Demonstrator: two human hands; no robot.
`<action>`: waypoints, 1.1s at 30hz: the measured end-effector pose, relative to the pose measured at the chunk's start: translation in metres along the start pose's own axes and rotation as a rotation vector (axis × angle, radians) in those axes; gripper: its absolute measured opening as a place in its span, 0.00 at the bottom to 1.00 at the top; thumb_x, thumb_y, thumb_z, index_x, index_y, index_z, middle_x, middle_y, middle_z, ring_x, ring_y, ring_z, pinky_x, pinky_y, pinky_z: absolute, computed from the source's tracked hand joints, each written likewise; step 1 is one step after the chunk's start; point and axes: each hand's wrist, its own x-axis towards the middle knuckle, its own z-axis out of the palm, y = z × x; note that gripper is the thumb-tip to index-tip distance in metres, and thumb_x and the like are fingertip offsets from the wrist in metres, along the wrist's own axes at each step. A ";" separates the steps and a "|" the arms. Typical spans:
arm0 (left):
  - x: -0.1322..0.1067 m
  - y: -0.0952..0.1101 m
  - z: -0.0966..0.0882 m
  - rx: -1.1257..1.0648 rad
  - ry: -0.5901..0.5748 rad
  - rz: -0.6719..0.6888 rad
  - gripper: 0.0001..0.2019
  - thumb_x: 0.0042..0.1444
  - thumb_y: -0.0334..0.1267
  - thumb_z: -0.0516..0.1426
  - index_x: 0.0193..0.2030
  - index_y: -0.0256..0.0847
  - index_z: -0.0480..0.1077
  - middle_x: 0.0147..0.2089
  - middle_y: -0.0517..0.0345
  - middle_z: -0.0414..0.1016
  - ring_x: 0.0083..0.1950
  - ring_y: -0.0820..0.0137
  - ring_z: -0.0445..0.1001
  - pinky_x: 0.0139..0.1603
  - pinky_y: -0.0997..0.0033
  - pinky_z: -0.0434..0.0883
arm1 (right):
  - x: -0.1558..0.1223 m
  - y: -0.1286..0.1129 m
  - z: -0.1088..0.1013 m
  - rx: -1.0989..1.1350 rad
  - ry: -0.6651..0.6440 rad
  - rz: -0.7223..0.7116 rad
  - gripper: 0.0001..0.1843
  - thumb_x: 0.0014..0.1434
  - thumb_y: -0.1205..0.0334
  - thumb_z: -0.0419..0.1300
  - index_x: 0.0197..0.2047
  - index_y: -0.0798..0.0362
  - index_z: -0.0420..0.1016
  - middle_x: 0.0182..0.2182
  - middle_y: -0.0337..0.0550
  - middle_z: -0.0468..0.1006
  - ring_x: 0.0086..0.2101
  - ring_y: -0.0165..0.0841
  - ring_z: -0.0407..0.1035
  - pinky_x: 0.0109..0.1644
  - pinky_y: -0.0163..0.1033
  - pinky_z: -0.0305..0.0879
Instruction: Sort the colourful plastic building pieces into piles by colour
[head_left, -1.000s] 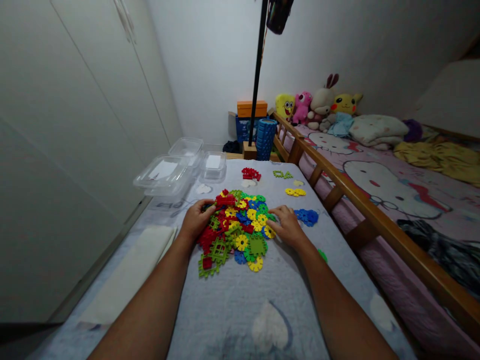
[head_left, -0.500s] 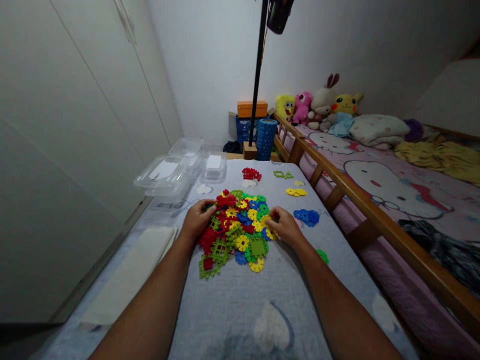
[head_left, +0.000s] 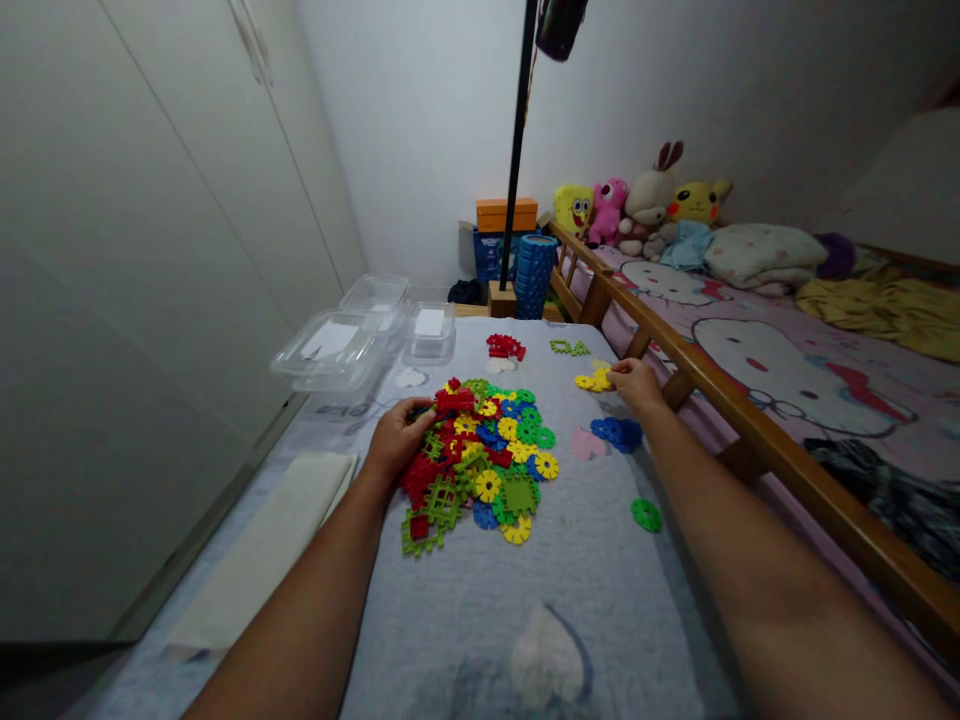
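Observation:
A mixed pile of plastic building pieces [head_left: 480, 460] lies on the cloth-covered table: slotted discs in yellow, green and blue, green toothed squares, and red blocks. At its upper left edge rests my left hand [head_left: 397, 440], fingers bent and a little apart, with the tips against pieces near a red block [head_left: 454, 400]. My right hand [head_left: 637, 386] reaches to the far right, thumb and fingertips pinched on a yellow slotted disc [head_left: 602, 378] at the small yellow group. Just below it are stacked blue discs [head_left: 616, 433]. A green disc [head_left: 646, 515] lies nearer me.
Red pieces [head_left: 505, 347] and green toothed pieces [head_left: 570, 347] lie in groups at the far end. Clear plastic boxes [head_left: 330, 345] stand at left, above a folded white cloth [head_left: 262, 550]. A wooden bed rail [head_left: 720, 430] runs along the right.
My right hand has moved from the pile's right edge to the yellow group at the far right, with a yellow disc in its fingers. My left hand has stayed at the pile.

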 end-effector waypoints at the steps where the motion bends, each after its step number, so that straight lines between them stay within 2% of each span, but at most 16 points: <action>1: 0.000 0.000 0.000 0.005 0.000 0.000 0.23 0.51 0.53 0.60 0.47 0.40 0.79 0.48 0.49 0.83 0.49 0.56 0.79 0.55 0.58 0.73 | 0.007 0.001 0.000 -0.049 0.023 0.008 0.07 0.41 0.70 0.61 0.26 0.52 0.70 0.22 0.36 0.72 0.26 0.32 0.68 0.32 0.36 0.64; 4: 0.000 0.001 0.000 0.010 -0.001 0.008 0.23 0.51 0.53 0.60 0.47 0.40 0.79 0.49 0.49 0.83 0.50 0.57 0.79 0.57 0.57 0.72 | 0.017 0.004 0.005 -0.200 0.035 -0.002 0.07 0.41 0.72 0.61 0.25 0.52 0.70 0.21 0.36 0.71 0.27 0.33 0.68 0.35 0.37 0.64; 8: 0.000 0.002 0.000 -0.017 0.000 -0.001 0.22 0.50 0.53 0.60 0.46 0.41 0.80 0.47 0.50 0.83 0.49 0.58 0.79 0.54 0.59 0.73 | 0.019 0.005 0.016 -0.291 -0.007 -0.013 0.07 0.43 0.74 0.61 0.25 0.52 0.71 0.21 0.37 0.71 0.28 0.33 0.68 0.36 0.38 0.64; 12: -0.001 0.005 0.001 -0.040 -0.001 -0.021 0.22 0.50 0.52 0.61 0.46 0.40 0.79 0.46 0.50 0.83 0.47 0.58 0.78 0.52 0.60 0.73 | 0.016 0.007 0.024 -0.362 0.005 -0.021 0.08 0.44 0.76 0.60 0.25 0.53 0.73 0.25 0.42 0.76 0.31 0.35 0.70 0.40 0.39 0.64; 18: -0.001 0.005 0.001 -0.036 -0.002 -0.018 0.21 0.50 0.51 0.60 0.46 0.40 0.79 0.44 0.51 0.83 0.46 0.59 0.78 0.52 0.61 0.73 | 0.006 0.007 0.020 -0.374 0.048 -0.047 0.08 0.45 0.75 0.61 0.29 0.54 0.75 0.33 0.47 0.80 0.38 0.38 0.72 0.46 0.39 0.66; 22: 0.000 0.004 0.001 -0.024 -0.003 -0.008 0.21 0.51 0.51 0.60 0.46 0.39 0.79 0.45 0.51 0.83 0.45 0.59 0.78 0.52 0.60 0.73 | -0.023 0.001 0.020 -0.276 0.005 -0.135 0.08 0.50 0.69 0.60 0.35 0.55 0.77 0.36 0.46 0.81 0.38 0.37 0.72 0.46 0.39 0.66; 24: 0.001 0.004 0.001 -0.018 -0.002 -0.005 0.21 0.51 0.51 0.60 0.45 0.40 0.80 0.44 0.51 0.83 0.45 0.59 0.78 0.52 0.61 0.73 | -0.046 -0.004 0.024 -0.226 -0.108 -0.208 0.08 0.52 0.67 0.60 0.37 0.55 0.77 0.36 0.44 0.81 0.37 0.36 0.72 0.45 0.38 0.66; 27: 0.001 0.003 0.002 -0.013 -0.005 0.001 0.21 0.51 0.52 0.60 0.45 0.40 0.80 0.44 0.52 0.83 0.45 0.59 0.78 0.51 0.61 0.73 | -0.085 -0.012 0.032 -0.215 -0.387 -0.311 0.08 0.55 0.65 0.61 0.38 0.54 0.79 0.35 0.43 0.80 0.36 0.34 0.72 0.43 0.37 0.65; 28: 0.001 0.002 0.002 -0.013 -0.005 0.003 0.21 0.51 0.52 0.60 0.45 0.40 0.80 0.44 0.51 0.83 0.45 0.59 0.78 0.51 0.61 0.73 | -0.096 -0.013 0.035 -0.239 -0.435 -0.333 0.08 0.55 0.65 0.61 0.39 0.54 0.79 0.35 0.43 0.80 0.35 0.34 0.72 0.42 0.36 0.65; 33: 0.001 -0.001 0.002 -0.011 -0.005 0.005 0.22 0.52 0.53 0.60 0.46 0.39 0.80 0.45 0.50 0.83 0.46 0.59 0.78 0.50 0.61 0.73 | -0.127 -0.010 0.042 -0.444 -0.471 -0.450 0.14 0.55 0.68 0.61 0.46 0.56 0.80 0.42 0.48 0.78 0.41 0.36 0.70 0.47 0.38 0.63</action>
